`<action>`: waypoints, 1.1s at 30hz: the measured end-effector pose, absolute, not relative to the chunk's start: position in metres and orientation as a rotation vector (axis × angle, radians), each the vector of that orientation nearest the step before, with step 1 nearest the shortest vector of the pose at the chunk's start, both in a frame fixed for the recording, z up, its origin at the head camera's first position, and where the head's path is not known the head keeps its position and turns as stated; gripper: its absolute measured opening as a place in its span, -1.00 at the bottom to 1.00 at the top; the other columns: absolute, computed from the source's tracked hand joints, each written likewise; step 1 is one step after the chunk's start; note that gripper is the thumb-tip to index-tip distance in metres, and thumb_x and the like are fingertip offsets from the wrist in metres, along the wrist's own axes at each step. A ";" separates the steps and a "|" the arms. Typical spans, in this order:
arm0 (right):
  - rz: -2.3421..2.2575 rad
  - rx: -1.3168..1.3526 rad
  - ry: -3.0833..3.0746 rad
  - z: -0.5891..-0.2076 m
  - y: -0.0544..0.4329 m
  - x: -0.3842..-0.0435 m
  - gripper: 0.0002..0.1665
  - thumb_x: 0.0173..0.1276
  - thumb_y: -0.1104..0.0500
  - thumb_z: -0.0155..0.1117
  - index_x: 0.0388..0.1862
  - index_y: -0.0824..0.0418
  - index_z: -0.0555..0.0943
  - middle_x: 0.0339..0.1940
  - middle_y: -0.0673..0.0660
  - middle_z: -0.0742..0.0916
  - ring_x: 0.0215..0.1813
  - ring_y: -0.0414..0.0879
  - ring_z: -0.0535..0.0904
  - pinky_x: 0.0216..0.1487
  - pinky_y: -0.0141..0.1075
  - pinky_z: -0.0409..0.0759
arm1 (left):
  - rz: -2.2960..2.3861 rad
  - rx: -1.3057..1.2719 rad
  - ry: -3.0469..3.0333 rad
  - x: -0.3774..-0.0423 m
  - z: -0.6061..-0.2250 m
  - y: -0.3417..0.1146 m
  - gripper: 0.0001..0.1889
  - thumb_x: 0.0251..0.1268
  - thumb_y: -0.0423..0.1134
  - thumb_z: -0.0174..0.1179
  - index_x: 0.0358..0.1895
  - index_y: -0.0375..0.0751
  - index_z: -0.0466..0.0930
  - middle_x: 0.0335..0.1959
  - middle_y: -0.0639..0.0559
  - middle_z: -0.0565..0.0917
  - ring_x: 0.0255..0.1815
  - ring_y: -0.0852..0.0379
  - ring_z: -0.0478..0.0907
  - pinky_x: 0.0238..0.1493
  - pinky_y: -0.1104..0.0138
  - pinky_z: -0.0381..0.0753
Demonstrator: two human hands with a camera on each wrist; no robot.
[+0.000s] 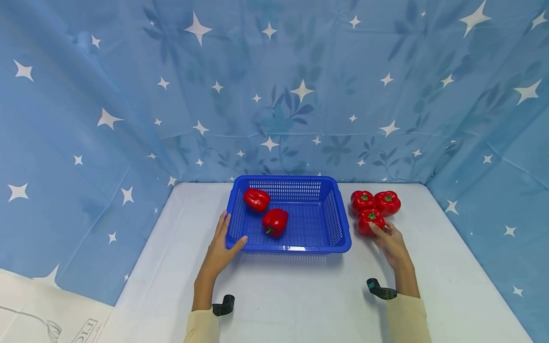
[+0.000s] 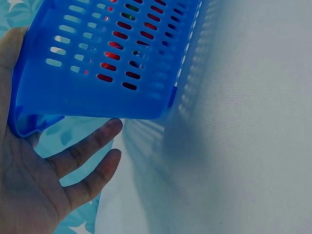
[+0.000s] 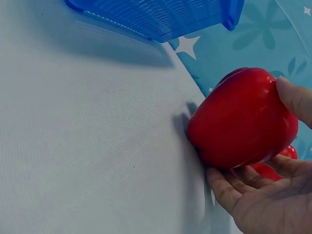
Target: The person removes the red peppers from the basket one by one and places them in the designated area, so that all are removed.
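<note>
A blue plastic basket [image 1: 296,248] with slotted sides holds two red bell peppers, one [image 1: 257,199] near its back left and the other [image 1: 275,222] nearer the front. At the basket's front left corner is my left hand [image 1: 220,250]. Its thumb lies by the rim, and its fingers stretch spread and straight along the outside, as the left wrist view shows. To the right of the basket, my right hand [image 1: 391,243] grips a red bell pepper [image 3: 243,119], thumb on one side and fingers on the other. Two more red bell peppers, one left [image 1: 362,201] and one right [image 1: 388,203], sit just behind it.
The white table [image 1: 296,295] carries the basket and peppers. A blue curtain [image 1: 240,95] with white stars hangs behind and along both sides. Pale printed cloth [image 1: 51,309] shows at the lower left. Each wrist wears a small black device.
</note>
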State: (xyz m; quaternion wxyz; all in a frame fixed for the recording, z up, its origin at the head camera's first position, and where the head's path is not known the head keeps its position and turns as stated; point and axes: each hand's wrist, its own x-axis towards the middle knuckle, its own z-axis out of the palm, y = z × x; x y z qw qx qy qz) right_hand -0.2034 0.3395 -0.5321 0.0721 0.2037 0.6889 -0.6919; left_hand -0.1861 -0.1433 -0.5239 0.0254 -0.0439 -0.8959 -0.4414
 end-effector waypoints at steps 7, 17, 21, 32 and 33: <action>-2.100 0.617 2.051 -0.530 0.341 -0.201 0.23 0.33 -0.17 0.29 0.62 0.05 -0.34 0.64 0.21 -0.17 0.64 0.15 -0.13 0.54 -0.04 0.08 | -1.372 -0.131 -2.770 -0.185 -0.522 -0.142 -0.02 0.23 0.30 0.16 0.59 0.14 -0.18 0.64 0.14 -0.21 0.61 -0.22 -0.09 0.36 -0.24 0.20; -2.103 0.617 2.057 -0.532 0.346 -0.195 0.18 0.33 -0.19 0.27 0.63 -0.02 -0.27 0.64 0.24 -0.07 0.62 0.14 -0.01 0.52 -0.09 0.14 | -1.372 -0.134 -2.791 -0.186 -0.522 -0.144 -0.02 0.24 0.31 0.14 0.59 0.18 -0.21 0.63 0.27 -0.27 0.62 -0.19 -0.13 0.41 -0.24 0.13; -2.097 0.608 2.065 -0.532 0.346 -0.195 0.16 0.34 -0.18 0.26 0.63 -0.02 -0.26 0.63 0.24 -0.05 0.61 0.14 0.00 0.51 -0.10 0.15 | -1.368 -0.132 -2.788 -0.186 -0.521 -0.144 -0.02 0.24 0.30 0.15 0.59 0.15 -0.20 0.63 0.21 -0.25 0.62 -0.21 -0.12 0.40 -0.25 0.13; -2.110 0.665 2.036 -0.529 0.345 -0.194 0.17 0.29 -0.20 0.31 0.63 -0.07 -0.21 0.63 0.21 -0.03 0.61 0.09 0.00 0.49 -0.15 0.19 | -1.377 -0.140 -2.768 -0.185 -0.521 -0.143 -0.03 0.25 0.27 0.16 0.60 0.13 -0.19 0.64 0.15 -0.22 0.61 -0.21 -0.08 0.37 -0.23 0.19; -2.111 0.664 2.035 -0.529 0.345 -0.193 0.17 0.29 -0.20 0.31 0.63 -0.07 -0.21 0.63 0.21 -0.03 0.61 0.09 0.00 0.49 -0.15 0.20 | -1.375 -0.139 -2.771 -0.185 -0.521 -0.143 -0.03 0.25 0.27 0.16 0.60 0.12 -0.19 0.64 0.16 -0.23 0.61 -0.21 -0.09 0.37 -0.23 0.19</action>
